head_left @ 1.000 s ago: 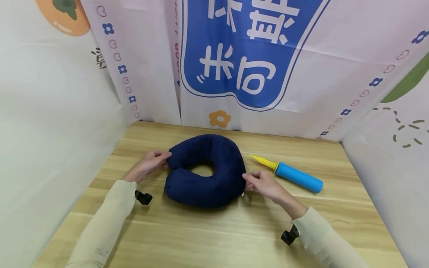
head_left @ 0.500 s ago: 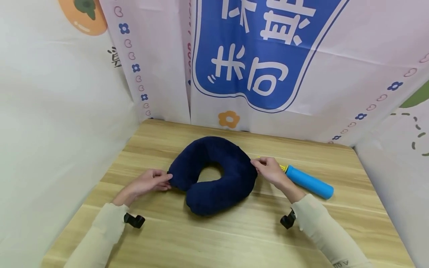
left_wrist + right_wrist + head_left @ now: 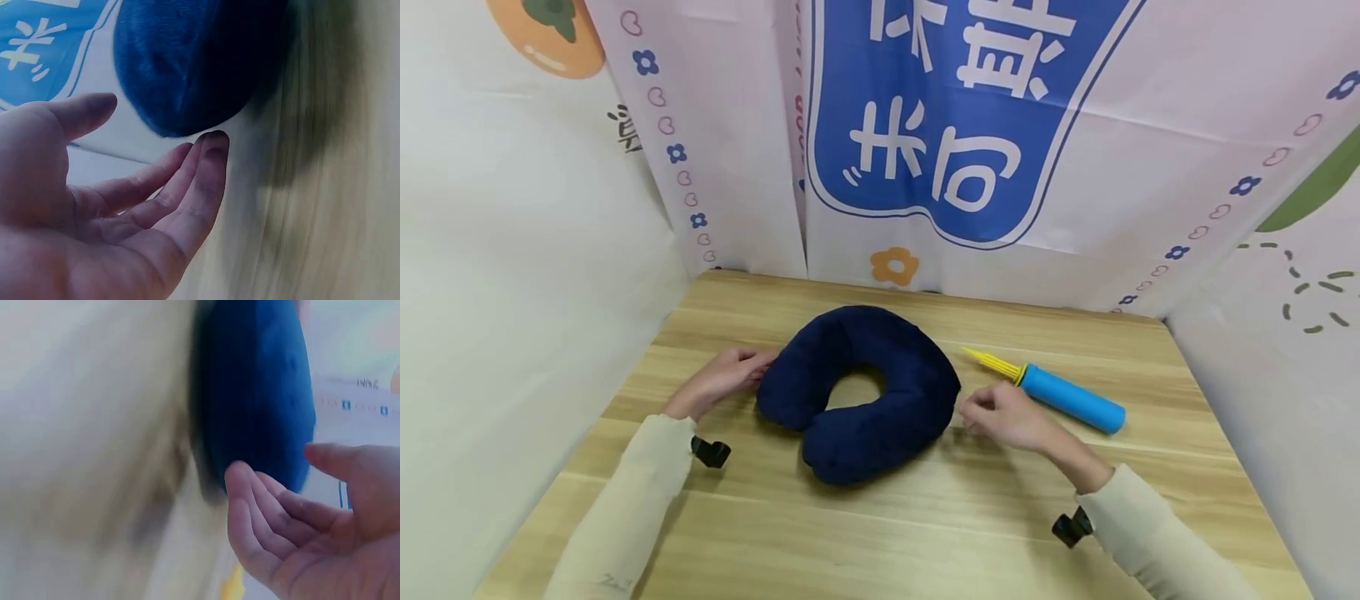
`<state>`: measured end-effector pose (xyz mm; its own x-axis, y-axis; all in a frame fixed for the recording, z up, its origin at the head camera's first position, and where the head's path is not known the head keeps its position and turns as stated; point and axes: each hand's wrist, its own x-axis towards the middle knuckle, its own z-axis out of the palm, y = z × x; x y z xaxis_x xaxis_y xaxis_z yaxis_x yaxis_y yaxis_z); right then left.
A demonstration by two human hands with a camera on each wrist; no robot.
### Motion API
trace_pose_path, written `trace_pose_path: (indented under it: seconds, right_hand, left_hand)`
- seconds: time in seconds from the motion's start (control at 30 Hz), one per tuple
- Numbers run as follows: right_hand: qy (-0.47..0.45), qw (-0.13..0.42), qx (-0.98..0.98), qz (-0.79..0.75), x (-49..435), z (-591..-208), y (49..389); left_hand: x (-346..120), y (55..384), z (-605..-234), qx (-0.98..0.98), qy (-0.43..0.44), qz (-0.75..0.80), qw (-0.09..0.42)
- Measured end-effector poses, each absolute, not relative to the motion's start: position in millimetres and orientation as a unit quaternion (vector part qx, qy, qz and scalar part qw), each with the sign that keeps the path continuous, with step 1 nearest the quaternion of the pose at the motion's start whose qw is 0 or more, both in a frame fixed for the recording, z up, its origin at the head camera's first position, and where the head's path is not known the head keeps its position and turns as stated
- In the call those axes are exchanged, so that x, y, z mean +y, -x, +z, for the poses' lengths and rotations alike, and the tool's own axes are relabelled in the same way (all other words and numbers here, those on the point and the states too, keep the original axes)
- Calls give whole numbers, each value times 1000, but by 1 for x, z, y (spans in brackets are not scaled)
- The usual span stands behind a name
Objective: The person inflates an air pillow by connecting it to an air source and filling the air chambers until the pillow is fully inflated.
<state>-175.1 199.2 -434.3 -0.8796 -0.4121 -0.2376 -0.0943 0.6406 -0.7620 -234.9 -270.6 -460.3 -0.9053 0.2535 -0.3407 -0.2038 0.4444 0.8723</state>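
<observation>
A navy-blue U-shaped neck pillow (image 3: pixel 917 375) lies on the wooden table, its gap facing the lower left. Beside its left arm is my left hand (image 3: pixel 724 379), fingers relaxed and thumb apart; in the left wrist view the fingertips (image 3: pixel 215 140) come right up to the pillow's rounded end (image 3: pixel 181 81). My right hand (image 3: pixel 1007 414) is just off the pillow's right side in the head view, holding nothing. From the right wrist, its loosely bent fingers (image 3: pixel 240 481) and thumb appear in front of the blue fabric; whether they touch cannot be told.
A blue hand pump (image 3: pixel 1071 397) with a yellow nozzle (image 3: pixel 992 362) lies right of the pillow, behind my right hand. Printed white cloth (image 3: pixel 737 167) hangs behind the wooden table (image 3: pixel 880 542) and along both sides.
The pillow has turned, its gap shifting from the left to the lower left. Both hands held its edges earlier; now the right has let go and drawn back, and the left has loosened.
</observation>
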Motion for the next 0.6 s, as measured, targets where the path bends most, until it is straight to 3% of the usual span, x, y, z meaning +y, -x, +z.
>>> trace_pose_path:
  seconds: [0.2,0.37,0.6]
  right_hand:
    - [149,251,843,-451,176,-449,153]
    - [106,219,863,-444,172,-446,157]
    - [62,165,876,-450,175,-443,191]
  left_hand:
    - [-265,236,-465,815,-6,537,217]
    - [-260,221,-461,803,13,563,195]
    - [-240,192,-457,809,18,570,141]
